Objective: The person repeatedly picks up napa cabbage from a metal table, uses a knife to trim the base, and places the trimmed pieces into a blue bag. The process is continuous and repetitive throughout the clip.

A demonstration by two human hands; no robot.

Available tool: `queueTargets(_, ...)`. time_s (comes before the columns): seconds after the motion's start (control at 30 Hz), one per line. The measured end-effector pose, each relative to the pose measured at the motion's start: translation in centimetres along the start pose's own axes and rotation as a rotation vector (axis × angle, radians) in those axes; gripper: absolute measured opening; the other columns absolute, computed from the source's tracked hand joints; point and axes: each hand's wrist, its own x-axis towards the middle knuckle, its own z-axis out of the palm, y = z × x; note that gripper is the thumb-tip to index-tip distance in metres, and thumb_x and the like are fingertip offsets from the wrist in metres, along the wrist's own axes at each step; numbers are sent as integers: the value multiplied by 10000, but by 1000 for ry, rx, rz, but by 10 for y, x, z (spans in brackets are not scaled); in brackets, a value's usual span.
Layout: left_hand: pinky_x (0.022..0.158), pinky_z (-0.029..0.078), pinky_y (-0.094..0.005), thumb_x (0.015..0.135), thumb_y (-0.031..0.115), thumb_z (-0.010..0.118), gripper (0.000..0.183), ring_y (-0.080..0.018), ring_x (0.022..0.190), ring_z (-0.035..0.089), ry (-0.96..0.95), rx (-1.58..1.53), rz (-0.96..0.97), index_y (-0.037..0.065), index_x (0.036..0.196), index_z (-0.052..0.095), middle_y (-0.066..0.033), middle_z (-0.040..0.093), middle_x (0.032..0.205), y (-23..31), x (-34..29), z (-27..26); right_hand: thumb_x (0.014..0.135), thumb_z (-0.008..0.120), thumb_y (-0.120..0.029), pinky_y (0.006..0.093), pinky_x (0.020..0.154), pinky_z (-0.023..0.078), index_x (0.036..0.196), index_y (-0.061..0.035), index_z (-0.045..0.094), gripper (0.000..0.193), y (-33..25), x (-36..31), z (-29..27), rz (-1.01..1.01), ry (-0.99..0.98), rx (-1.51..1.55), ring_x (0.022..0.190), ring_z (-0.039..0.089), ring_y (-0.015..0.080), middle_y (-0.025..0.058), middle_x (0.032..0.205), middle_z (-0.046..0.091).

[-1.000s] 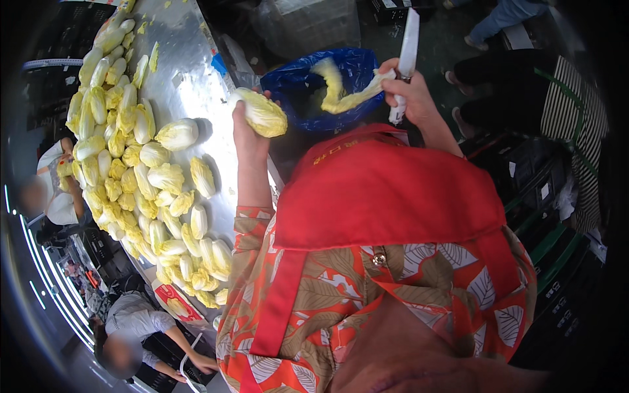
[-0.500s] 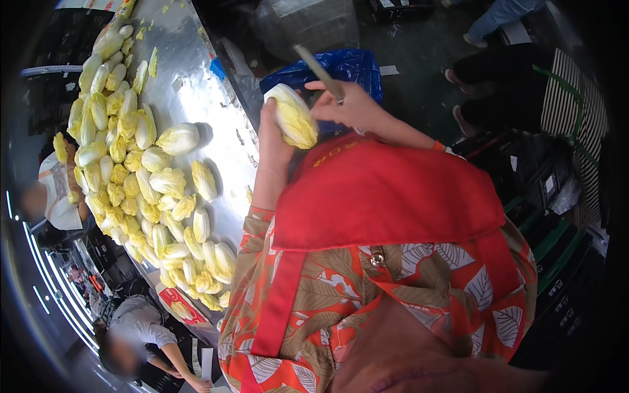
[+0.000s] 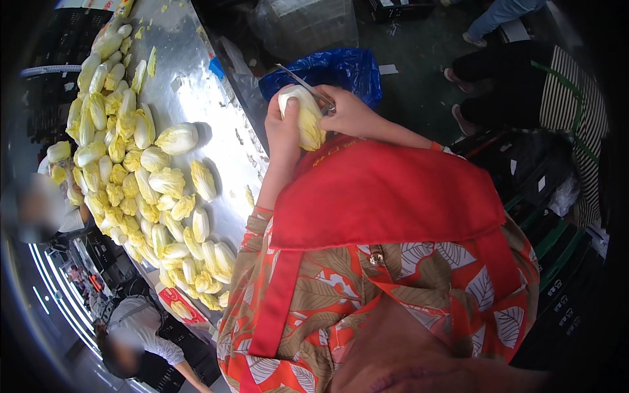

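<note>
My left hand (image 3: 282, 128) is wrapped round a small yellow-and-white napa cabbage (image 3: 309, 128) just in front of my red apron, its thumb along the near side. In my right hand (image 3: 347, 111) is a knife (image 3: 298, 79), its narrow blade pointing up and left past the white base of the cabbage. The right fingers are closed on the handle and sit against or very near the cabbage's right side; whether the blade touches the base I cannot tell. Directly beyond both hands is an open blue plastic bag (image 3: 362, 65), its inside partly hidden by them.
A long pile of napa cabbages (image 3: 147, 187) covers much of the metal table (image 3: 190, 72) on my left. Two co-workers are across it, one beside a red-and-white box (image 3: 183, 308). Dark crates (image 3: 557, 288) stand to my right, and a person in a striped apron (image 3: 563, 124) is farther right.
My right hand has moved left against the cabbage, and the knife has tilted flatter toward its base. The cabbage has turned more upright. Across the table, a co-worker has leaned in with a cabbage.
</note>
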Motion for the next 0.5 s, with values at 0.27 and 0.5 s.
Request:
queueTargets(0.27,851,499,-284,998,333,435,420,-178,988,595,-13,-5,12,59,1314,471,-101,596,1110,5,1,-4,723,626,-41,275,779,473,1229,15,510,521,-5,-3,-5,18,1,-37,846,591,156,84,929,615)
queueTargets(0.5,857,499,-310,997,452,363,501,-203,1023,581,25,12,-6,75,1312,455,-128,572,1129,10,-1,-5,763,679,-144,215,603,450,1243,-9,531,520,-18,-6,-10,220,-22,224,709,567,95,29,843,604)
